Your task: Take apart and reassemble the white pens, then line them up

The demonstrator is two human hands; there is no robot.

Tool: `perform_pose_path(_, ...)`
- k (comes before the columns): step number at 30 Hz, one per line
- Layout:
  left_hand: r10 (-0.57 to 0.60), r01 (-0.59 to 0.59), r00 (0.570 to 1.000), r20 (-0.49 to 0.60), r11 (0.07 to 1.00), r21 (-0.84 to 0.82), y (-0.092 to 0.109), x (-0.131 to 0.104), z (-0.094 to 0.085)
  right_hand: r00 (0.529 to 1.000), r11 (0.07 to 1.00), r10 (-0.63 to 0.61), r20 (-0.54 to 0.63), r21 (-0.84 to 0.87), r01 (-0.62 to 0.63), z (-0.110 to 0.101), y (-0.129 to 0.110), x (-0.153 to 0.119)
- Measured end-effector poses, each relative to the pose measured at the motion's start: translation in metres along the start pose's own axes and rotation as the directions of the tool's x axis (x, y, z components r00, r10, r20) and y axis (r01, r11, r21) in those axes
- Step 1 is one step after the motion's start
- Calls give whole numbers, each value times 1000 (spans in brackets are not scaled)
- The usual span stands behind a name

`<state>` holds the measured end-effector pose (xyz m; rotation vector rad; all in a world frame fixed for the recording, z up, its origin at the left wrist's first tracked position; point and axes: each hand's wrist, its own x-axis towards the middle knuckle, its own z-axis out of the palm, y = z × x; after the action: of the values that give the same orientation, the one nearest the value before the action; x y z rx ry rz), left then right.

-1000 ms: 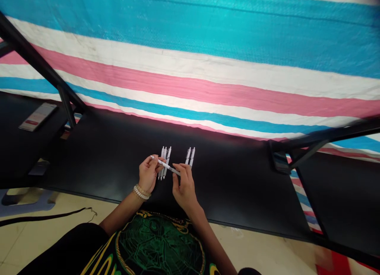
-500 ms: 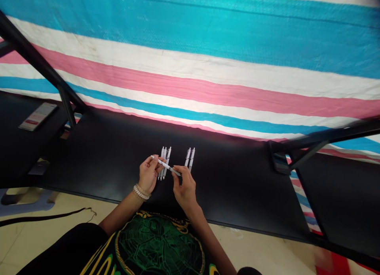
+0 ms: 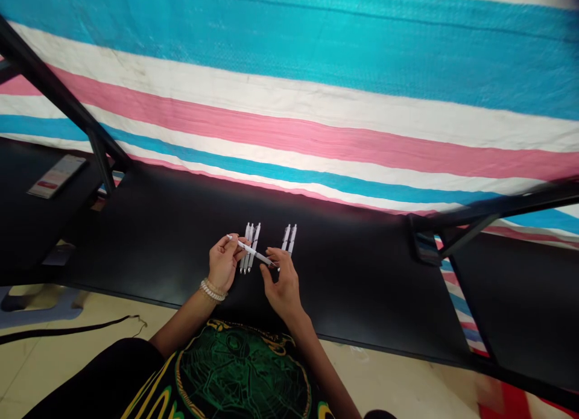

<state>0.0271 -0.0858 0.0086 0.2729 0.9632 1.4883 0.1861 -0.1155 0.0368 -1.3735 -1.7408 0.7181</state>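
My left hand pinches a white pen near its upper end, fingers closed around it. The pen slants down to the right, its tip close to my right hand. That hand's thumb and fingers are apart around the tip, with no grip on the pen that I can see. Behind the held pen, a group of 3 white pens lies side by side on the black table. Two more white pens lie to the right, their lower ends partly hidden by my right hand.
A striped sheet hangs along the table's far edge. Black metal frame bars rise at left, with another brace at right. On the left table lies a flat printed packet. A grey plastic stool stands below left.
My right hand's fingers have opened from the pen's lower end. My left hand has shifted slightly left, still holding the pen. The pens on the table have stayed put.
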Motion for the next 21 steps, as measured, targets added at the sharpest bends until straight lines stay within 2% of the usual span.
perform_pose_path(11,2,-2,1000,7,1000,24,-3,0,0,999,1000,22,-24,18,-22,-1,-1,0)
perform_pose_path(21,5,-7,1000,25,998,59,-1,0,1,999,999,46,30,22,-46,-1,-1,0)
